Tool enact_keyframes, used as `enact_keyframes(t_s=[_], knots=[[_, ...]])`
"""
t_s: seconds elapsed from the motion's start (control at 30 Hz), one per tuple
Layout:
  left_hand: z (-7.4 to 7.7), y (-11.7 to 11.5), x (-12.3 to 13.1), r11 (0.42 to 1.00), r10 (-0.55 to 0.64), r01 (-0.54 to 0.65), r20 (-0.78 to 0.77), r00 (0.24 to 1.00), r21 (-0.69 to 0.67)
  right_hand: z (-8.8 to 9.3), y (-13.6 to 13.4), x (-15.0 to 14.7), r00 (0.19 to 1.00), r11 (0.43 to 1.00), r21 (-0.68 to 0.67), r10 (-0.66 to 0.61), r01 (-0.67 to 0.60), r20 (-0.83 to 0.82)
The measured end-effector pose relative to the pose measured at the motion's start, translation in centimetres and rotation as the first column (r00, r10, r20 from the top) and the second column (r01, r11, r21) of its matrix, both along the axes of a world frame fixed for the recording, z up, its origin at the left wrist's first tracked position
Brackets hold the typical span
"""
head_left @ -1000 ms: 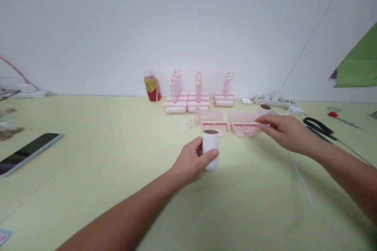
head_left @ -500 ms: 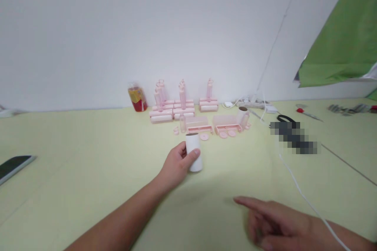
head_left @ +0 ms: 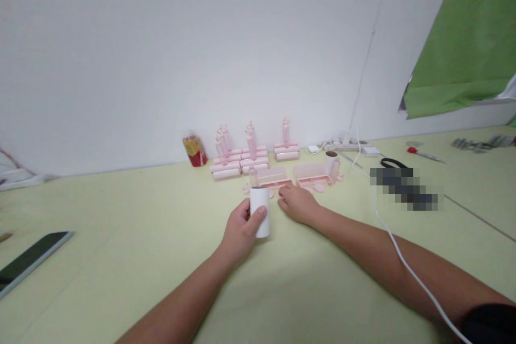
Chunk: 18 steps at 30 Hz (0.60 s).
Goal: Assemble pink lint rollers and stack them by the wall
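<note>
My left hand [head_left: 242, 228] is wrapped round a white paper roll [head_left: 261, 221], held upright with its brown core at the top. To the right of the roll, my right hand [head_left: 297, 204] reaches to the small pink parts, fingers curled down by a pink disc [head_left: 271, 193]; what its fingertips hold, if anything, is hidden. Just behind my hands lie an open pink case [head_left: 272, 174] and a second one [head_left: 312, 172]. Another white roll [head_left: 331, 160] stands at the right end of the second case.
Pink roller sets [head_left: 253, 160] stand by the wall, with a red and yellow packet [head_left: 195, 150] on their left. A white cable [head_left: 397, 250] crosses over my right forearm. A dark tablet [head_left: 34, 258] lies at the left.
My right hand has moved from the lower right up and forward to the pink parts, its pointing finger now curled. My left hand still holds the roll. The view has shifted slightly.
</note>
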<state>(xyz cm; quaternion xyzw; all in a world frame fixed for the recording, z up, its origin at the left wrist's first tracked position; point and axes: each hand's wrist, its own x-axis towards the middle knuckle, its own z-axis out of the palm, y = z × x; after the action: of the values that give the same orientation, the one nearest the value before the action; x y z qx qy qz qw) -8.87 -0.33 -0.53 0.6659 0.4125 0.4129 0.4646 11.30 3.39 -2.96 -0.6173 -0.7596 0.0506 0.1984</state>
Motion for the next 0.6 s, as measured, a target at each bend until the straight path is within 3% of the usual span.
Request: enact_keyframes(t_s=[0.2,0.4,0.5,0.6], knots=[[-0.1,0.0,-0.2,0.99,-0.067,0.098,-0.276,0.959,0.1,-0.6,0.0,0.9,0.998,1.0,-0.004,0.006,-0.006,-0.068],[0.1,0.6,-0.7,0.984,0.002,0.072,-0.408,0.913,0.165,-1.1,0.0,0.4,0.937,0.996,0.078,0.071,-0.047,-0.341],[0.1,0.9,-0.9,0.985,0.037,0.042,-0.439,0.898,0.169,-1.5,-0.6,-0.4,0.786,0.992,0.092,0.126,-0.087,-0.605],[-0.1,1.2,-0.9,0.988,0.045,0.025,-0.442,0.896,0.151,-1.6,-1.3,-1.0,0.495,0.978,0.087,0.171,-0.187,-0.852]])
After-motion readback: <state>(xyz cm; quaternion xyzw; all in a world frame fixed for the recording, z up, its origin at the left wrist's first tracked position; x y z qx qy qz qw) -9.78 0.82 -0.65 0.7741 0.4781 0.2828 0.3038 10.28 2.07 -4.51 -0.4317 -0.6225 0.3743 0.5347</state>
